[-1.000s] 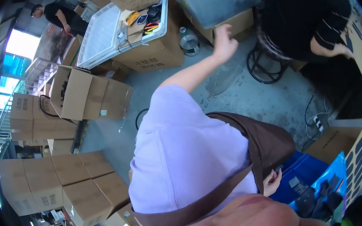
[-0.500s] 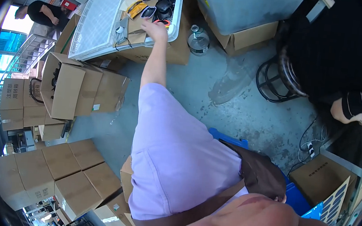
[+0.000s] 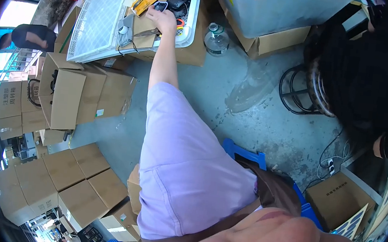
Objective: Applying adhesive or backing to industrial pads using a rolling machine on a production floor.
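My left hand (image 3: 163,21) reaches far out, over the corner of a white plastic tray (image 3: 188,37). Its fingers are bent together at a small dark item with a white edge (image 3: 160,6); what lies between them is too small to name. Beneath the hand lie scissors (image 3: 180,23) with orange handles, blades on a piece of cardboard. A yellow-and-white roll-like item (image 3: 143,2) rests just beyond the fingertips. Several black glossy parts (image 3: 177,0) are in the tray beside it. Nearby is a grey object with a black cord (image 3: 126,30). My right hand is out of sight.
A clear bottle (image 3: 216,40) stands on the floor by the tray. Beyond is a large translucent bin (image 3: 281,12) on a cardboard box. Somebody in black (image 3: 373,78) is at the right, by a round stool (image 3: 296,91). Stacked cartons (image 3: 63,173) fill the left.
My left hand has moved slightly farther over the tray, from beside the scissors to the small dark item. The view has shifted a little. The person at the far left has changed place.
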Demonstrator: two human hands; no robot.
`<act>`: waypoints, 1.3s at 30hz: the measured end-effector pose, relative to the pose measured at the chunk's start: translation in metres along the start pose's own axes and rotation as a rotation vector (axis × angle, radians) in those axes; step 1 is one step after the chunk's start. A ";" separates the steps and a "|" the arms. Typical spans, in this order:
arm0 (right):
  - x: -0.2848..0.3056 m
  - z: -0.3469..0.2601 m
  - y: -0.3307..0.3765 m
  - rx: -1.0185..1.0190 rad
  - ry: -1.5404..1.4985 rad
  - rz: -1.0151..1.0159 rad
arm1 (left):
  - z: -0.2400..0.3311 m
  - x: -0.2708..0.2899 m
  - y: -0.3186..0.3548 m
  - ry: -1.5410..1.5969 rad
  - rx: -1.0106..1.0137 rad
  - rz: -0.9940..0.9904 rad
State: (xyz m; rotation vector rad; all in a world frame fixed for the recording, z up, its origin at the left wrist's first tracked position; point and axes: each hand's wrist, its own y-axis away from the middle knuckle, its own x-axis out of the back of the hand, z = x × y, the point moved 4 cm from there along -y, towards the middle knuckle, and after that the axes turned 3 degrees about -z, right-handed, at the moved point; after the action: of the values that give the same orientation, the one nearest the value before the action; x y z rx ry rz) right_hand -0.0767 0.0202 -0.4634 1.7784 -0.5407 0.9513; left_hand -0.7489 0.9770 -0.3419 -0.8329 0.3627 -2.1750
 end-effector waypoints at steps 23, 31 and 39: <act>0.007 0.055 -0.018 -0.109 -0.129 -0.131 | -0.013 0.031 -0.004 -0.175 -0.147 -0.062; -0.006 0.061 -0.015 -0.175 -0.184 -0.144 | -0.019 0.025 -0.014 -0.235 -0.327 -0.320; 0.006 0.031 -0.001 -0.446 -0.373 -0.124 | 0.001 -0.020 0.009 -0.520 -0.394 -0.606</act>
State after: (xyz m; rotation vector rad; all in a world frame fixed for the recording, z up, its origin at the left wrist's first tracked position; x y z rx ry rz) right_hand -0.0609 -0.0074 -0.4649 1.5593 -0.7979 0.3704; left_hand -0.7328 0.9857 -0.3546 -1.8785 0.2983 -2.3259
